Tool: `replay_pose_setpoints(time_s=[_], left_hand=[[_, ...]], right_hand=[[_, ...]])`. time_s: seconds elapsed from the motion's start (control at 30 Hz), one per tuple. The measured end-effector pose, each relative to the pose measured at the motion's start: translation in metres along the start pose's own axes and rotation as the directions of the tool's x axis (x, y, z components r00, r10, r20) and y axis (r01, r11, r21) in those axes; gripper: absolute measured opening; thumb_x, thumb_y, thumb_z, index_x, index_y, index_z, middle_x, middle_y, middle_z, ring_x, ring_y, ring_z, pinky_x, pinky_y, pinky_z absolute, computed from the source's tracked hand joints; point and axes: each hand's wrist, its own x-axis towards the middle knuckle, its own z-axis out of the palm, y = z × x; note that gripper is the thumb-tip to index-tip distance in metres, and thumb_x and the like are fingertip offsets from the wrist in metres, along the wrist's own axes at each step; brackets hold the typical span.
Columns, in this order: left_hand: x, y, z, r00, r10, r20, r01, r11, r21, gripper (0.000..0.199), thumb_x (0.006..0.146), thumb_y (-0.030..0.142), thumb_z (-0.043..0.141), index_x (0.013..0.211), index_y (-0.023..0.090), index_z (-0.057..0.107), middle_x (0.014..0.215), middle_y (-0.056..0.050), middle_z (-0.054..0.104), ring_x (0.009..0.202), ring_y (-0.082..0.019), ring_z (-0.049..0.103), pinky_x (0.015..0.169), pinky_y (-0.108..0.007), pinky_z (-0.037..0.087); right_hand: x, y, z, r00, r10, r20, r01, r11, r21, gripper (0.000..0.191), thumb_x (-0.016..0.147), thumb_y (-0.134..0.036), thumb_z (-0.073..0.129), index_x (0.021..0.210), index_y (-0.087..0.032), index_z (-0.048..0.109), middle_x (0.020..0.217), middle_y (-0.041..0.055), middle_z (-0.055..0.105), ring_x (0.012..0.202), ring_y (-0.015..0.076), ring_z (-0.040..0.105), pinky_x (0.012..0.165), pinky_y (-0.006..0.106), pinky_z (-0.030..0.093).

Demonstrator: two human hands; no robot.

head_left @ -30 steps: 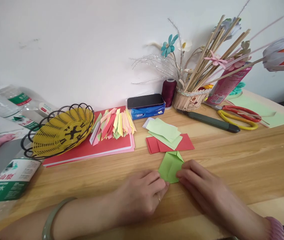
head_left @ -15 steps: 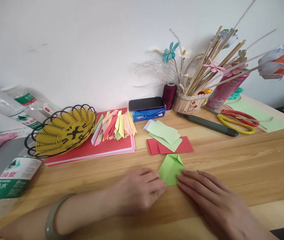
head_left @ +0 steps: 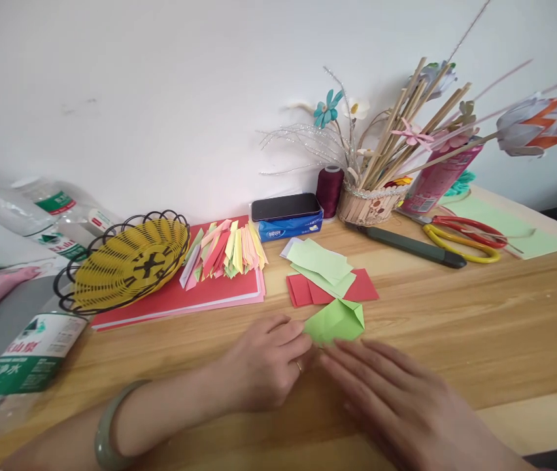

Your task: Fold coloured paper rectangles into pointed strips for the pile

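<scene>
A bright green piece of paper (head_left: 336,322) lies on the wooden table with its top right corner folded over. My left hand (head_left: 271,360) is closed, its fingertips pinching the paper's lower left corner. Flat and with fingers stretched out, my right hand (head_left: 396,396) rests along the paper's lower edge; its fingertips are slightly blurred. Just beyond the green paper are red paper pieces (head_left: 367,286), with pale green paper pieces (head_left: 320,261) lying partly over them.
Folded paper strips (head_left: 232,248) lie on red sheets (head_left: 161,304) beside a yellow basket (head_left: 131,265). Plastic bottles (head_left: 28,353) are at left. A phone (head_left: 286,207) rests on a blue tissue pack (head_left: 291,226). A cutter (head_left: 410,246) and scissors (head_left: 465,239) lie right.
The green paper has turned, so its folded corner points more to the right. My right hand has slid left and down from the paper's right side to its lower edge.
</scene>
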Motion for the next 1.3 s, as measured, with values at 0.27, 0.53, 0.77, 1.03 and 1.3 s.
replay_pose_setpoints(time_s=[0.27, 0.53, 0.77, 1.03, 1.3], left_hand=[[-0.002, -0.006, -0.003, 1.000, 0.021, -0.019, -0.020, 0.998, 0.067, 0.021, 0.092, 0.011, 0.043, 0.097, 0.010, 0.063, 0.101, -0.006, 0.066, 0.093, -0.019, 0.055, 0.083, -0.036, 0.042], [0.005, 0.000, -0.001, 0.996, -0.091, 0.017, 0.091, 0.996, -0.013, 0.030, 0.094, 0.027, 0.040, 0.087, 0.011, 0.064, 0.082, -0.006, 0.064, 0.079, -0.018, 0.056, 0.068, -0.032, 0.044], [0.003, -0.006, 0.002, 0.995, -0.096, -0.005, 0.096, 0.995, 0.020, 0.025, 0.094, 0.026, 0.044, 0.095, 0.011, 0.064, 0.091, -0.005, 0.066, 0.088, -0.019, 0.055, 0.075, -0.033, 0.042], [0.005, -0.007, 0.008, 0.991, -0.100, -0.086, 0.104, 0.994, 0.039, 0.020, 0.091, 0.014, 0.051, 0.075, 0.013, 0.063, 0.078, 0.001, 0.066, 0.077, -0.013, 0.054, 0.068, -0.029, 0.040], [0.006, -0.010, 0.009, 0.991, -0.050, -0.121, 0.046, 0.998, -0.034, 0.025, 0.092, 0.014, 0.050, 0.071, 0.013, 0.063, 0.080, 0.003, 0.068, 0.079, -0.013, 0.056, 0.067, -0.029, 0.041]], right_hand=[[0.003, -0.011, -0.009, 0.999, 0.007, -0.039, -0.003, 0.994, 0.110, 0.030, 0.094, -0.018, 0.037, 0.112, -0.016, 0.061, 0.107, 0.0046, 0.069, 0.102, 0.0157, 0.062, 0.090, 0.027, 0.050], [0.021, 0.018, -0.005, 0.886, 0.463, 0.024, -0.458, 0.866, 0.203, 0.024, 0.092, -0.026, 0.039, 0.098, -0.020, 0.061, 0.093, 0.0069, 0.067, 0.079, 0.0184, 0.064, 0.066, 0.030, 0.050], [0.035, 0.017, 0.009, 0.792, 0.530, 0.302, -0.588, 0.796, 0.143, 0.021, 0.077, -0.020, 0.059, 0.058, -0.021, 0.052, 0.052, -0.0025, 0.058, 0.044, 0.0139, 0.053, 0.044, 0.026, 0.030], [0.046, 0.021, 0.008, 0.781, 0.585, 0.217, -0.623, 0.749, 0.224, 0.013, 0.083, -0.022, 0.048, 0.074, -0.021, 0.057, 0.068, 0.0001, 0.065, 0.057, 0.0154, 0.059, 0.051, 0.025, 0.038], [0.036, 0.018, 0.014, 0.800, 0.578, 0.161, -0.599, 0.753, 0.271, 0.010, 0.079, -0.018, 0.050, 0.073, -0.021, 0.057, 0.062, -0.0026, 0.061, 0.052, 0.0129, 0.057, 0.047, 0.023, 0.040]])
